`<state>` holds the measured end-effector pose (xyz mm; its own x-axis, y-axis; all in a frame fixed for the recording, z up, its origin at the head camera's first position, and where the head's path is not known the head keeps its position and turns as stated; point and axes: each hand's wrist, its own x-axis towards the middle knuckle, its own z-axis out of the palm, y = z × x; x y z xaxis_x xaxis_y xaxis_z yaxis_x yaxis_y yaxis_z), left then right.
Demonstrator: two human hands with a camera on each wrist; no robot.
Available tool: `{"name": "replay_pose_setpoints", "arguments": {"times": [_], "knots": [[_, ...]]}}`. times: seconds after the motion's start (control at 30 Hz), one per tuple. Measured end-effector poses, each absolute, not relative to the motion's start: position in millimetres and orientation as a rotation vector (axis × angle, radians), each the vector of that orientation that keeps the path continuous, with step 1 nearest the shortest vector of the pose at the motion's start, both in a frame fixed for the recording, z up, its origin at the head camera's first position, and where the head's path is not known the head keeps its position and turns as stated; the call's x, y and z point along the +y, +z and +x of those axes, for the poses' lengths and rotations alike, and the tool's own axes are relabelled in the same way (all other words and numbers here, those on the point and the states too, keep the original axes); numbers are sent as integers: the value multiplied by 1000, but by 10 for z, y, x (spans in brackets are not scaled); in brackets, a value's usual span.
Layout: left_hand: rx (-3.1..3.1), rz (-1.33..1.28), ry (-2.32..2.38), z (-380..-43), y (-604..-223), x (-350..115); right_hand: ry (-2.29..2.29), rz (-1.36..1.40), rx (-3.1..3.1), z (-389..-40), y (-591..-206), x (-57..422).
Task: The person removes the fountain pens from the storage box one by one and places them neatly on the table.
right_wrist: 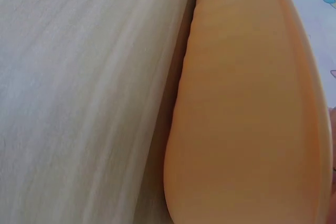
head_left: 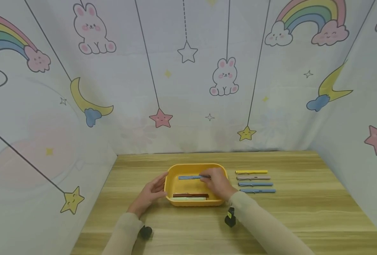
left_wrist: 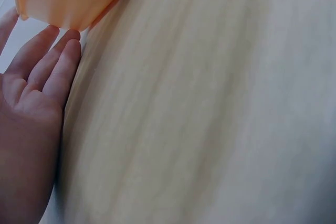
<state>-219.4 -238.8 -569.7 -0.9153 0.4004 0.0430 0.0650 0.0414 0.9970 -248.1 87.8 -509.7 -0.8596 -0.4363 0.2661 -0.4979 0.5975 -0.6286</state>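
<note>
A yellow plastic basket [head_left: 195, 203] stands on the table. My right hand [head_left: 218, 182] reaches into it and pinches a blue pen [head_left: 188, 177] by its right end, the pen lying level above the basket floor. A dark red-brown pen [head_left: 190, 195] and a pale green pen [head_left: 188, 199] lie side by side along the basket's near wall. At the basket's left end is my left hand [head_left: 151, 193], its fairly straight fingers [left_wrist: 63, 69] touching the outer wall. In the right wrist view the basket's side [right_wrist: 247, 103] hides nearly all of the right hand.
Right of the basket, a yellow pen [head_left: 251, 172], a greyish-pink pen [head_left: 254, 178] and two blue pens [head_left: 258, 184] lie in a column on the wooden table [head_left: 188, 230]. Printed cloth [head_left: 188, 92] encloses the back and sides.
</note>
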Motion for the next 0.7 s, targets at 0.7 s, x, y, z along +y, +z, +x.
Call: {"name": "replay_pose_setpoints", "arguments": {"times": [0.7], "knots": [[2108,457,1940,-2196,-5692,-2383,1392,505,-2624,-2444,-5048,1078]]}}
